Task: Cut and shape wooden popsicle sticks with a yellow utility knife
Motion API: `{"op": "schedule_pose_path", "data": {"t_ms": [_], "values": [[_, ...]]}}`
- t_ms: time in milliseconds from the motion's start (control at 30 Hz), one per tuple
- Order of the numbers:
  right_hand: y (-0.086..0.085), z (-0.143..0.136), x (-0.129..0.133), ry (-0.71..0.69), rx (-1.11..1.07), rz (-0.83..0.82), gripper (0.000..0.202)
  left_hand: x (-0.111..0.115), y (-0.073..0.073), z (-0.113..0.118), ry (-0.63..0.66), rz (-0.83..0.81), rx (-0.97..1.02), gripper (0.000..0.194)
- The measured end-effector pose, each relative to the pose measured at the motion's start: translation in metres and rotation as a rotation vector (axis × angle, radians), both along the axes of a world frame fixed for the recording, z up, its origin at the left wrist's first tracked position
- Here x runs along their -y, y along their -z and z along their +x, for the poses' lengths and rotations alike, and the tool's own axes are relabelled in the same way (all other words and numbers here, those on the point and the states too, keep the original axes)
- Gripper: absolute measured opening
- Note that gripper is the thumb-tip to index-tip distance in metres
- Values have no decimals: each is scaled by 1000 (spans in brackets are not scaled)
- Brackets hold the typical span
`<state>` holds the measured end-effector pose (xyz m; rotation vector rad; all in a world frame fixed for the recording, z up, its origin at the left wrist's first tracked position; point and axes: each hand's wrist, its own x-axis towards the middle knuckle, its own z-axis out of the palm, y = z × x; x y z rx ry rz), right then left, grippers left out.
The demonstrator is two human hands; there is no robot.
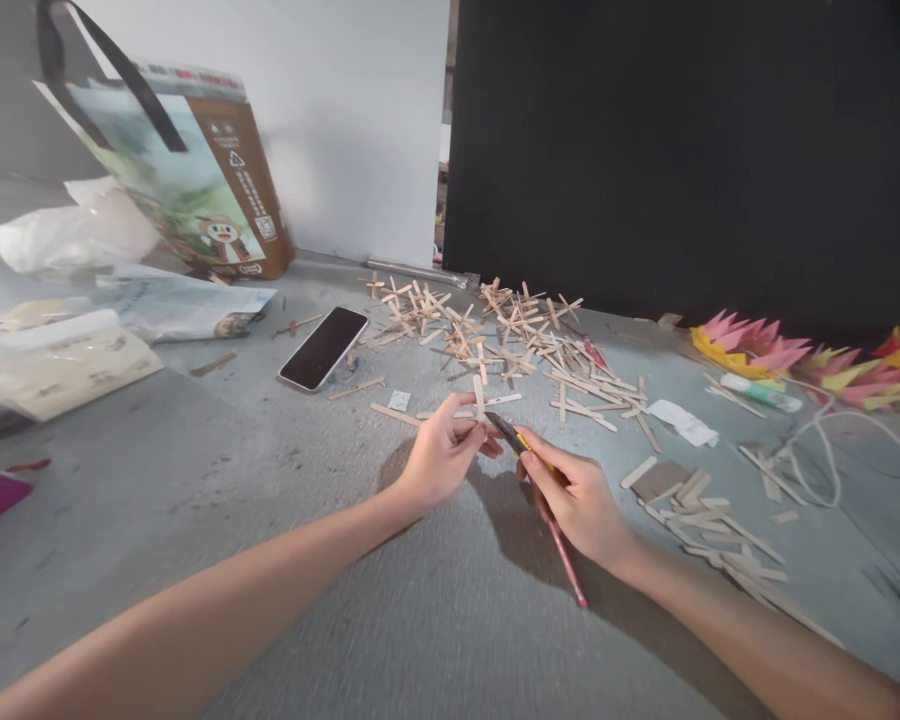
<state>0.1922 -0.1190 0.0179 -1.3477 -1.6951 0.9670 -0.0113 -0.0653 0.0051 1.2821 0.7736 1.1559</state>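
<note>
My left hand [442, 455] pinches a short wooden craft stick [479, 396] between thumb and fingers, holding it upright above the table. In my right hand [574, 495] is a black and yellow utility knife [511, 436], its tip close to the stick near my left fingertips. Whether the blade touches the wood I cannot tell. A red pencil [566, 560] points down from under my right hand, its upper part hidden by the palm. Just beyond my hands lies a big scatter of craft sticks [487, 330], many crossed over one another.
A phone [324, 348] lies left of the sticks. More sticks [712, 525] are piled at right, near a white cable [832, 470] and a glue tube [759, 392]. Folded paper pieces [750, 345] sit far right. A shopping bag [187, 180] and plastic packets [67, 360] occupy the left.
</note>
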Motion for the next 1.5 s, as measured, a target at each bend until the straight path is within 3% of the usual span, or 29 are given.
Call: {"op": "schedule_pose_path", "data": {"t_ms": [400,667,967,1233,1500], "values": [[-2,-1,-1,-16,103,86,48,-1,1,-1,-18,50,-67,33],[0,2,-4,-74,285,354,45,0,1,-1,8,21,-28,34],[6,9,-6,-119,487,481,45,0,4,-2,-21,66,-102,33],[3,4,-2,-54,302,467,45,1,2,-2,-5,52,-79,32],[2,1,-3,-65,280,407,44,1,1,0,-6,54,-49,30]]}}
